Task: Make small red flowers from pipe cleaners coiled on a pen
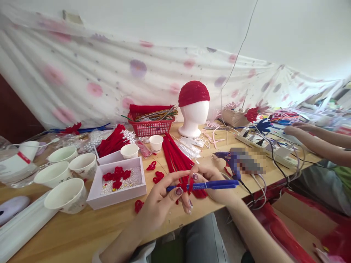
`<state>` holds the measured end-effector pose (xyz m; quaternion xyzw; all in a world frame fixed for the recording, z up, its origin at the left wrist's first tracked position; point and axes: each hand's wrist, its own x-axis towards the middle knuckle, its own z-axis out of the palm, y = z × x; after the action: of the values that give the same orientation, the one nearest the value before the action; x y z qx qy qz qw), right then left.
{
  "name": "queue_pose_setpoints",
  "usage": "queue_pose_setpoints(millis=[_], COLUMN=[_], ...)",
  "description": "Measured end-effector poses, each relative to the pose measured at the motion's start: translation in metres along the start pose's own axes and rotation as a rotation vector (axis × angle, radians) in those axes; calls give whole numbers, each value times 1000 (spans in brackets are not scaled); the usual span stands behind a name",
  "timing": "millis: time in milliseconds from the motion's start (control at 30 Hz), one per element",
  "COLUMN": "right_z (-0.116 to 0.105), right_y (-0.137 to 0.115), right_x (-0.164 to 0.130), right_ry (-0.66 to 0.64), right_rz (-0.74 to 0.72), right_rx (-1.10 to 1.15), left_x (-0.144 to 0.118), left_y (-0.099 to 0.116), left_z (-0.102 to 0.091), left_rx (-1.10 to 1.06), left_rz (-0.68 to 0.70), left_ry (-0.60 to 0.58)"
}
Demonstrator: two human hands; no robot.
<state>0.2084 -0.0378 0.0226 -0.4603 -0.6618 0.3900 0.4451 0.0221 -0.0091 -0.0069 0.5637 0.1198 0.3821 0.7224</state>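
red pipe cleaners, paper cups, mannequin head

Both hands meet, fingers pinched together.

The single head-worn camera looks forward and down from just above the seated person, so the left hand and right hand fill the lower middle very close to the lens, at the near edge of the light wooden table. It faces across the tabletop toward the white foam mannequin head with a red cap and the flower-printed white cloth hung along the far wall, both well apart from the lens. The wide lens bends the edges, where a co-worker's arm enters at the right, and the far right corner is probably too distorted to read.
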Motion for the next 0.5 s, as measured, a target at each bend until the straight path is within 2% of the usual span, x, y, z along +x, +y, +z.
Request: queue_pose_setpoints(millis=[67, 100, 200, 267, 333, 433, 500], right_z=[26, 38, 59, 59, 53, 44, 42], right_y=[11, 12, 6, 0, -2, 2, 6], right_x=[-8, -14, -28, -36, -42, -50, -53], right_ry=[236, 303, 335, 315, 342, 474, 494], right_rz=[-119, -167, -224, -228, -230, -258, -306], right_rx=[-73, -133, -354, -520, -666, -787, -813], left_x=[0, 0, -3, -4, -4, -3, -2], left_y=[-2, -2, 1, 4, 6, 5, 3], left_z=[-2, -3, -5, -5, -5, -3, -1], left_rx=[90, 178, 535, 722, 819, 831, 780], left_rz=[65, 100, 213, 266, 279, 217, 162], left_ry=[65, 90, 126, 130, 153, 205, 212])
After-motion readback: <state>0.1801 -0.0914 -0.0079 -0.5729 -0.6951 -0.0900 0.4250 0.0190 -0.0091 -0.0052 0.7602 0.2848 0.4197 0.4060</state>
